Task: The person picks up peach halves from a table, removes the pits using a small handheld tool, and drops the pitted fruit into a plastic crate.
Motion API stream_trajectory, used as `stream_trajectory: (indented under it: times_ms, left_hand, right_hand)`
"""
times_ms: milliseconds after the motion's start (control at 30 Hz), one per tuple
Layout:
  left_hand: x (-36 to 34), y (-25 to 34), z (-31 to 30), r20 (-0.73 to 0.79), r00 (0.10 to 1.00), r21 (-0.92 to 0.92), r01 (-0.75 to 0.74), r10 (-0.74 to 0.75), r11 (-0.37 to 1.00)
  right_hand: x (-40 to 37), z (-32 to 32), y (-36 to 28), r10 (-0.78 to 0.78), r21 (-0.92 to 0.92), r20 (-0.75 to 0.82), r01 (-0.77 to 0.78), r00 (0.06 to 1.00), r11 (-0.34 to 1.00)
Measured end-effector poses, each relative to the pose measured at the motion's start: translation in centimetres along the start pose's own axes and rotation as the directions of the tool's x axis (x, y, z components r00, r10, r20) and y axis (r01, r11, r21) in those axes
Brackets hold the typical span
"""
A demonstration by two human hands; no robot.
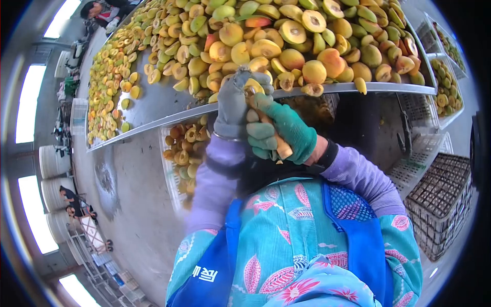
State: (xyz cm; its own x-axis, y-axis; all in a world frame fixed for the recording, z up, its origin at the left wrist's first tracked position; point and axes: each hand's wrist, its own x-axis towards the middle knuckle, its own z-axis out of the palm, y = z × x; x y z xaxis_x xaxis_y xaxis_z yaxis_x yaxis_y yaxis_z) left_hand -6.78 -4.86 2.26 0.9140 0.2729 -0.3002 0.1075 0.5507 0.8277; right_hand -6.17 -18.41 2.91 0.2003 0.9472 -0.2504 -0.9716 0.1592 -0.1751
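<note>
My left hand [233, 105], in a grey glove, holds a piece of yellow fruit [253, 87] over the front edge of the metal table [197, 110]. Closed around the wooden handle [276, 138] of a tool is my right hand [284, 128], in a green glove. The tool's working end is at the fruit and cannot be made out clearly. Behind both hands, halved and whole yellow-green fruits [230, 34] are heaped on the table.
A crate of fruit [179, 171] stands below the table at left. Stacked crates [437, 204] are at right, with fruit-filled crates [447, 84] above them. A co-worker [105, 13] is at the table's far left; people [76, 202] and white barrels [55, 192] are farther off.
</note>
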Motion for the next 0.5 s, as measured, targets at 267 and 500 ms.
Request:
stream_trajectory:
  times_ms: [267, 500]
  left_hand:
    - [-0.2, 1.7, -1.0, 0.146, 0.979, 0.106, 0.13, -0.145, 0.986]
    - [-5.8, 4.2, -8.0, -0.356, 0.844, 0.636, -0.096, 0.401, 0.766]
  right_hand:
    - [1.4, -0.9, 0.6, 0.039, 0.099, 0.31, -0.073, 0.95, 0.992]
    - [-1.5, -5.6, -0.2, 0.106, 0.119, 0.077, -0.115, 0.991, 0.986]
